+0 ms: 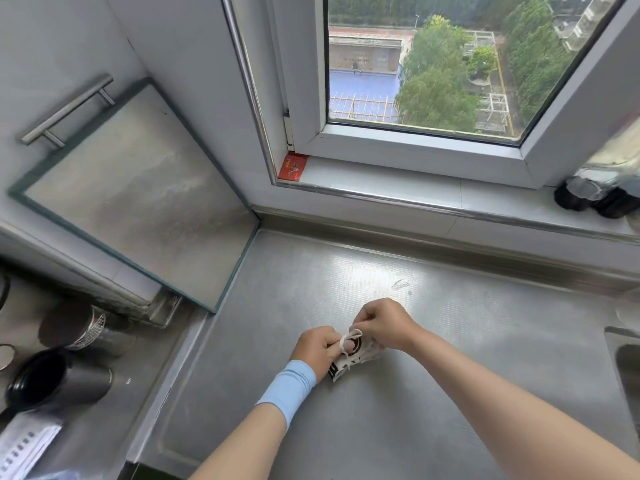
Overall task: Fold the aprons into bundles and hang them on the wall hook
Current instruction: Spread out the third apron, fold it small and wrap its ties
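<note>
At the far left we are seeing a dark, smooth cylindrical cup (59, 381) lying on its side, and beside it a perforated shiny metal canister (90, 329), also tipped over. Above them a frosted glass panel (138, 199) with a greenish edge is leaning against the wall under a brushed steel bar handle (67, 109).

Moving right, a matte, finely textured stainless steel counter (433, 393) is filling the middle. Our left hand (317, 346), with a pale blue band (289, 389) at the wrist, is pressing on the folded apron bundle (349, 362), a fingertip caught inside a loop of cream cord (349, 337). The bundle is small and compact, cream cloth with dark brown markings, resting on the counter at its centre; its long axis seems to be running from lower left to upper right, though our hands are hiding much of it.

Our right hand (382, 323) is pinching the cord just above the bundle, fingers closed tightly.

Further right, a white-framed window (415, 147) is showing green trees.
</note>
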Available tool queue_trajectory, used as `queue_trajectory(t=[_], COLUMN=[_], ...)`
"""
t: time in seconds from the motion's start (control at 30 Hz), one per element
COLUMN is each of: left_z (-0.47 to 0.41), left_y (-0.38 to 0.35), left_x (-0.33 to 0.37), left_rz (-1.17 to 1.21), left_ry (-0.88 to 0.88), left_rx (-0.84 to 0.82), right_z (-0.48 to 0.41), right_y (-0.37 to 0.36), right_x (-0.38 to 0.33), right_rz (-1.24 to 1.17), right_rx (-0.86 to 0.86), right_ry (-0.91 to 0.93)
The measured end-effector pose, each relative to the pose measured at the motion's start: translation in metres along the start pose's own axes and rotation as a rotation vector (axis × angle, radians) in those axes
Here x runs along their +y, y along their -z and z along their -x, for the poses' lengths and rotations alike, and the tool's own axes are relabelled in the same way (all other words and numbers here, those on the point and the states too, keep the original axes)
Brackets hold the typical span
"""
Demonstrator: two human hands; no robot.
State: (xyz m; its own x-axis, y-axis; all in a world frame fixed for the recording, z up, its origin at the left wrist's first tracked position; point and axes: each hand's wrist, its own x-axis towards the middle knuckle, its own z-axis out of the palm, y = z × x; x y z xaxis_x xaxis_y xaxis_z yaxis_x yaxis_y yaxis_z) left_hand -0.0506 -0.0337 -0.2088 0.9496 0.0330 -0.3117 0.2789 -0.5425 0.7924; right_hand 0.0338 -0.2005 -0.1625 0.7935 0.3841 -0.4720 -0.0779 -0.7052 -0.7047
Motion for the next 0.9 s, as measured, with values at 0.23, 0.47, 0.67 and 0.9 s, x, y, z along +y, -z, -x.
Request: queue_trajectory(t=[0.23,0.47,0.67,0.9], left_z=[0.000,0.010,0.025,0.035], left_y=[-0.014,-0.011,0.002,-0.017], left_x=[0.003,0.005,0.019,0.027], left_rz=[0.275,0.249,0.539,0.560], left_ry=[0.232,0.241,0.350,0.371], left_rx=[0.066,-0.114,-0.438,-0.307], right_z=[0.016,0.033,0.036,0.075], right_y=[-0.007,-0.020,-0.017,-0.040], right_x=[0.006,0.017,0.024,0.043], right_rz=[0.037,0.329,0.523,0.358], right_rx=[0.004,0.022,0.079,0.383], right_ry=[0.061,0.299,0.414,0.503])
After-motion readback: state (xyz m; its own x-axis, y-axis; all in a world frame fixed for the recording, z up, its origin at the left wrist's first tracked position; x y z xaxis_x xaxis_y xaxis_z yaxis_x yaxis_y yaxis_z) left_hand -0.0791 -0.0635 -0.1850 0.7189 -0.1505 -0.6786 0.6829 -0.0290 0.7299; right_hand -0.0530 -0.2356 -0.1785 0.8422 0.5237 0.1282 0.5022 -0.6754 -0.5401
